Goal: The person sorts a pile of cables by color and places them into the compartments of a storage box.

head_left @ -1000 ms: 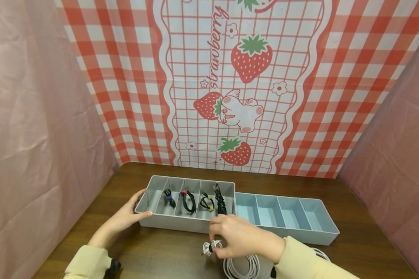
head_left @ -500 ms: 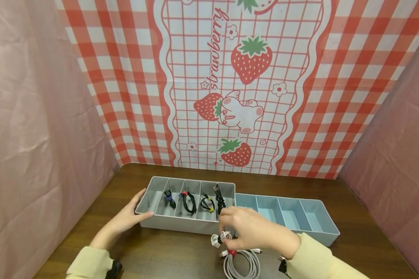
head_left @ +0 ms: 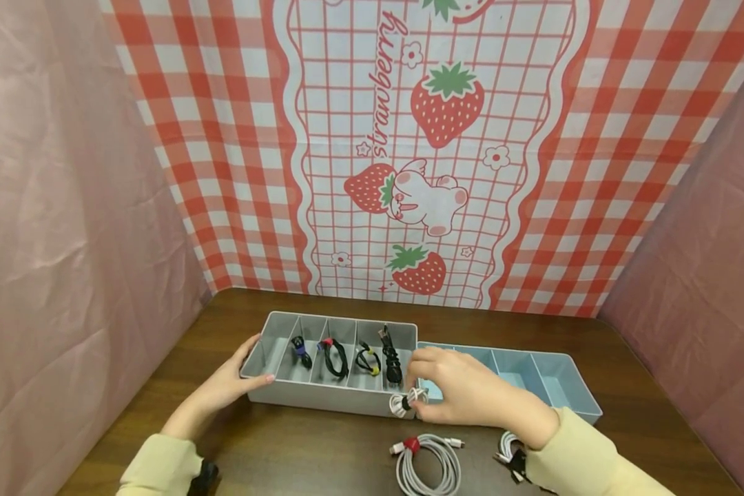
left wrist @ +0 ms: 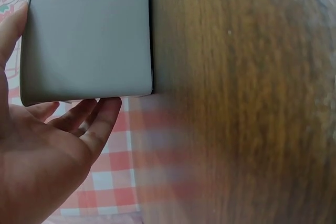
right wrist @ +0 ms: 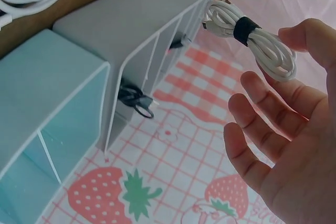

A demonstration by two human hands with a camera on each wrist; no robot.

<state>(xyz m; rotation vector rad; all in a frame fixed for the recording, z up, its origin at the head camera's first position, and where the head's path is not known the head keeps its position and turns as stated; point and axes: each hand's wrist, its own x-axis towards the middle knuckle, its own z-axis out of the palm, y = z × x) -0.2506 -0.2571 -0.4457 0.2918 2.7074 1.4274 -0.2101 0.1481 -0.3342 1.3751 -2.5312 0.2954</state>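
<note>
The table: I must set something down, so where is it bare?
The table is bare in front of the gray box, between the left sleeve and the red-tied cable. A strip runs behind the blue box, up to the strawberry cloth. Front right is crowded: that cable, a white cable, the right sleeve.

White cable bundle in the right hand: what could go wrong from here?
1. Slip: the right hand pinches the white cable bundle near one end with thumb and index finger, so the free end could droop or twist loose.
2. Wrong landing: it's close to where the grey tray and blue tray meet; a drop might hit a rim.
3. Swivel: the left hand holds only the grey tray's far-left end, so a bump on the right might turn it.
</note>
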